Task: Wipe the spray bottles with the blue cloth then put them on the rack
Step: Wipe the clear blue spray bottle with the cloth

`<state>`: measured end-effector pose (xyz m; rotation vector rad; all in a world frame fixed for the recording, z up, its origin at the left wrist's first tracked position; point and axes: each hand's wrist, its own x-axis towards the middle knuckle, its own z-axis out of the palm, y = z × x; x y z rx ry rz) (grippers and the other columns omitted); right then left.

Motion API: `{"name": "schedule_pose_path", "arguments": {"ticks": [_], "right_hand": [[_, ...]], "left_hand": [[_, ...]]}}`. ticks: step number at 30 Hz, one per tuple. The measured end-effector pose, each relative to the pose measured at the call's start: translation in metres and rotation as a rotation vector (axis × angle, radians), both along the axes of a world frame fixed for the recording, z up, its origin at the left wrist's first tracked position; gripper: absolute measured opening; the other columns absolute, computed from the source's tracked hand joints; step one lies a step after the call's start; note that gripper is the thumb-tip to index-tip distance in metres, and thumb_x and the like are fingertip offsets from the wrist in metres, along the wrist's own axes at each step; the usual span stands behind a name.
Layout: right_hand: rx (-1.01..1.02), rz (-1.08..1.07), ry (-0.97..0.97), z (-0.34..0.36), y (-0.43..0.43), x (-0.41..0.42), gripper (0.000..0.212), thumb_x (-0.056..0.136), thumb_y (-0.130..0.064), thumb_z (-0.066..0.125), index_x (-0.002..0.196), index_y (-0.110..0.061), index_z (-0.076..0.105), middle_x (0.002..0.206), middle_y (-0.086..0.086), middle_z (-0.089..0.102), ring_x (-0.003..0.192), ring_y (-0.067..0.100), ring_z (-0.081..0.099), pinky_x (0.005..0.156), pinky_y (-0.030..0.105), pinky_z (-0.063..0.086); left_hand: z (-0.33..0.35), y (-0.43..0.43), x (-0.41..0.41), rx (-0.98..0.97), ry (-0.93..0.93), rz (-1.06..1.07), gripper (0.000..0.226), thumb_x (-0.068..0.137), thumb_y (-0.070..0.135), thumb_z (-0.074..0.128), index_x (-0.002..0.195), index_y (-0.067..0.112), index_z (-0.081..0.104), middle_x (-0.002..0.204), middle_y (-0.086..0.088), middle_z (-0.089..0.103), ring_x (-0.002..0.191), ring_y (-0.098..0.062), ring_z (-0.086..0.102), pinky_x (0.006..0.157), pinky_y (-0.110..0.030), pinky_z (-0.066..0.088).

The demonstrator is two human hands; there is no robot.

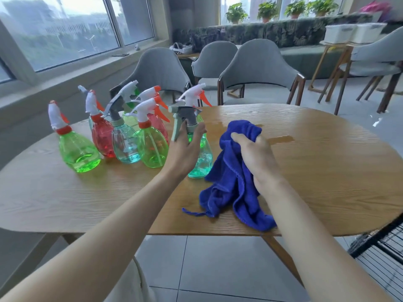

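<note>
Two bare arms reach from the bottom of the frame over a wooden worktop (pixel 327 171), with a black wire rack (pixel 381 247) at the lower right edge beside it. The right hand (pixel 255 153) grips a bunched blue cloth (pixel 229 182), whose lower folds trail on the worktop toward the near edge. Just left of the cloth, at the centre of the frame, the left hand (pixel 185 147) is curled round the neck of an upright teal spray bottle (pixel 201 162) under its grey trigger. Farther left stands a cluster of spray bottles: a green one (pixel 76 151), a red one (pixel 102 138), another teal one (pixel 125 144), a second green one (pixel 152 149), and more behind. Grey chairs (pixel 259 68) sit beyond the worktop, and potted plants (pixel 266 10) line the window at upper right.
</note>
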<state>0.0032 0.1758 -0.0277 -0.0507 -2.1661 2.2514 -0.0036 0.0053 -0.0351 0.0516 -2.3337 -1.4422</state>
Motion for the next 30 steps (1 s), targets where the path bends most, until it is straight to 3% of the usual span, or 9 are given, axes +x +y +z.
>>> {"name": "schedule_pose_path", "arguments": {"ticks": [4,9,12,18,20,23,26,28,30], "right_hand": [[0.058,0.046,0.063,-0.006,-0.003,0.001,0.026,0.098,-0.036,0.067,0.086,-0.021,0.05,0.077,0.003,0.046,0.07,0.021,0.047,0.071,0.04,0.047],[0.171,0.054,0.144,-0.004,-0.008,0.007,0.04,0.1,-0.036,0.067,0.073,-0.021,0.042,0.069,0.006,0.038,0.064,0.024,0.038,0.066,0.041,0.041],[0.213,0.041,0.188,0.001,-0.01,0.017,0.047,0.102,-0.04,0.065,0.069,-0.023,0.037,0.065,0.005,0.033,0.061,0.024,0.034,0.063,0.039,0.038],[0.183,-0.006,0.17,0.018,-0.009,0.038,0.052,0.104,-0.054,0.056,0.065,-0.029,0.033,0.063,0.004,0.03,0.062,0.025,0.031,0.063,0.037,0.034],[0.13,-0.013,0.146,0.025,-0.009,0.044,0.049,0.105,-0.049,0.055,0.065,-0.03,0.034,0.064,0.005,0.032,0.064,0.024,0.032,0.065,0.037,0.033],[0.141,0.009,0.143,0.035,-0.007,0.052,0.037,0.104,-0.041,0.056,0.076,-0.02,0.044,0.075,0.007,0.039,0.071,0.025,0.036,0.069,0.039,0.035],[0.17,0.044,0.15,0.049,-0.003,0.059,0.032,0.101,-0.035,0.058,0.085,-0.007,0.058,0.077,0.01,0.051,0.071,0.022,0.05,0.07,0.035,0.046],[0.194,0.056,0.158,0.059,0.001,0.062,0.031,0.105,-0.022,0.056,0.097,0.006,0.067,0.082,0.008,0.065,0.073,0.014,0.062,0.066,0.023,0.051],[0.236,0.036,0.174,0.073,0.007,0.067,0.027,0.104,-0.015,0.056,0.099,0.008,0.068,0.084,0.007,0.068,0.071,0.008,0.063,0.065,0.019,0.05]], "left_hand": [[-0.014,-0.003,-0.008,-0.023,0.021,-0.007,0.051,0.108,0.059,0.046,0.149,0.03,0.05,0.145,0.013,0.055,0.132,-0.007,0.047,0.11,-0.031,0.036],[-0.015,-0.002,-0.01,-0.114,0.068,0.037,0.062,0.104,0.064,0.052,0.154,0.028,0.042,0.133,0.012,0.048,0.132,-0.017,0.045,0.11,-0.034,0.033],[-0.016,-0.008,-0.002,-0.194,-0.023,0.101,0.08,0.098,0.074,0.053,0.157,0.023,0.037,0.15,-0.005,0.046,0.143,-0.03,0.036,0.121,-0.046,0.032],[-0.008,-0.016,0.031,-0.401,-0.327,0.216,0.09,0.099,0.077,0.042,0.15,0.003,0.041,0.151,-0.019,0.045,0.14,-0.038,0.043,0.114,-0.054,0.039],[0.001,-0.017,0.042,-0.422,-0.415,0.131,0.084,0.102,0.076,0.036,0.14,0.003,0.052,0.139,-0.019,0.059,0.123,-0.037,0.059,0.103,-0.051,0.05],[0.022,-0.008,0.059,-0.312,-0.374,-0.044,0.085,0.104,0.074,0.03,0.099,0.0,0.07,0.101,-0.016,0.076,0.087,-0.033,0.07,0.087,-0.045,0.057],[0.047,0.009,0.068,-0.135,-0.282,-0.209,0.087,0.103,0.077,0.032,0.095,-0.002,0.07,0.096,-0.014,0.077,0.084,-0.029,0.071,0.092,-0.045,0.056],[0.063,0.018,0.069,-0.035,-0.242,-0.259,0.082,0.096,0.08,0.042,0.095,0.003,0.068,0.086,-0.01,0.071,0.077,-0.022,0.064,0.086,-0.046,0.058],[0.076,0.023,0.066,0.04,-0.176,-0.281,0.075,0.094,0.07,0.058,0.102,-0.004,0.068,0.081,-0.007,0.064,0.075,-0.02,0.06,0.085,-0.051,0.059]]}}
